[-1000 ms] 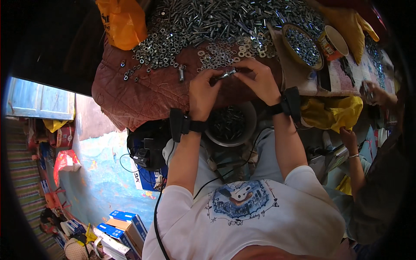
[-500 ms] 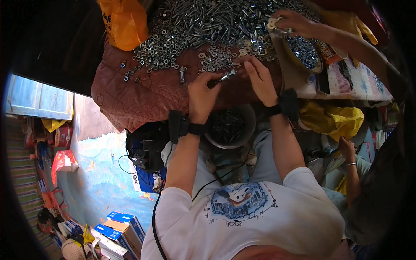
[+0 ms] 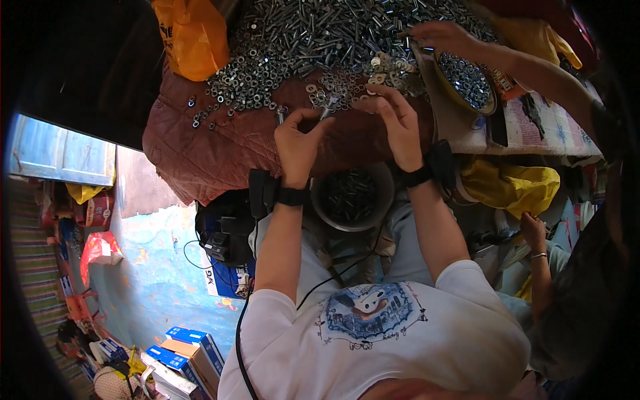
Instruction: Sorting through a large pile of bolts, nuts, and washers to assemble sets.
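Observation:
My left hand [image 3: 297,143] pinches a shiny bolt [image 3: 328,107] between thumb and fingers, above the edge of the red-brown quilted cloth [image 3: 220,150]. A second bolt [image 3: 281,115] stands or lies just beside its knuckles. To the right, my right hand [image 3: 401,133] is open, fingers stretched toward the bolt and apart from it. Small ring washers [image 3: 343,83] are spread just beyond both hands. Broader flat washers [image 3: 400,72] form a heap past my right fingertips. Loose nuts [image 3: 250,83] lie at the left, and a large pile of bolts [image 3: 320,33] fills the back.
A bucket [image 3: 387,207] of dark bolts or rods stands below the cloth's edge, between my knees. Another person's hand [image 3: 450,39] reaches in from the right above a bowl of nuts [image 3: 467,80]. An orange bag [image 3: 193,40] sits at the back left; yellow cloth [image 3: 513,183] hangs at right.
My left hand has shifted left with the bolt, which is now tilted more upright and away from my right hand. The other person's hand no longer shows the pale washers it held.

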Demonstrator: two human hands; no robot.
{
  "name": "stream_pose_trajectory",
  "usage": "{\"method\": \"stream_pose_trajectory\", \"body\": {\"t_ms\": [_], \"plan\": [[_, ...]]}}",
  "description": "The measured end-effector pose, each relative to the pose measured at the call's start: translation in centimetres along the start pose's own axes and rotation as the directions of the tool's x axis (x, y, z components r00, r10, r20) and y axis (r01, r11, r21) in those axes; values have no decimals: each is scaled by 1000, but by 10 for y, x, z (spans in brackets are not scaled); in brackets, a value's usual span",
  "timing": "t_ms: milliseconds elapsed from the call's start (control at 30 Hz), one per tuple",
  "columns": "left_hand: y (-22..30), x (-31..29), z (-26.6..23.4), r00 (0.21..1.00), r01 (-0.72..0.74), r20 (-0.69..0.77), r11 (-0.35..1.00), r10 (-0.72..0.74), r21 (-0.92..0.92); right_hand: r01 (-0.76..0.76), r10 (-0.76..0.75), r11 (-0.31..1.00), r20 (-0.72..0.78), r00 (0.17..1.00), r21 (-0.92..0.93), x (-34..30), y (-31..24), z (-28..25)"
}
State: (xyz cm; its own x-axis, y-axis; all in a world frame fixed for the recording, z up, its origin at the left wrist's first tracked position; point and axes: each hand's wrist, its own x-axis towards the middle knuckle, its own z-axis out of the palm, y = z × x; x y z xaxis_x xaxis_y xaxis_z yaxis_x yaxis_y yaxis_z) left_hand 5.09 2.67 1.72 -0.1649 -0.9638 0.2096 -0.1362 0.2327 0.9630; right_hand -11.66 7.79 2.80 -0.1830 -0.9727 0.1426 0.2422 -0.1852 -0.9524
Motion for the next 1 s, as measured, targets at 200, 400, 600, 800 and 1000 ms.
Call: {"method": "stream_pose_trajectory", "body": {"t_ms": [200, 400, 600, 800, 1000], "plan": [[-5, 6, -5, 998, -36, -55, 998, 34, -42, 70, -72, 997, 92, 993, 29, -3, 5, 13], [-7, 4, -1, 996, -80, -49, 997, 78, -25, 83, -77, 988, -52, 996, 130, -3, 7, 30], [0, 7, -11, 993, 55, -101, 993, -66, -109, 56, -52, 994, -45, 998, 90, -4, 11, 28], [2, 8, -13, 988, 96, -117, 995, -100, -35, 16, -13, 988, -21, 1000, 156, -6, 7, 29], [-4, 3, 2, 997, -68, -49, 998, 67, -15, 50, -35, 990, -118, 992, 130, -2, 15, 28]]}}
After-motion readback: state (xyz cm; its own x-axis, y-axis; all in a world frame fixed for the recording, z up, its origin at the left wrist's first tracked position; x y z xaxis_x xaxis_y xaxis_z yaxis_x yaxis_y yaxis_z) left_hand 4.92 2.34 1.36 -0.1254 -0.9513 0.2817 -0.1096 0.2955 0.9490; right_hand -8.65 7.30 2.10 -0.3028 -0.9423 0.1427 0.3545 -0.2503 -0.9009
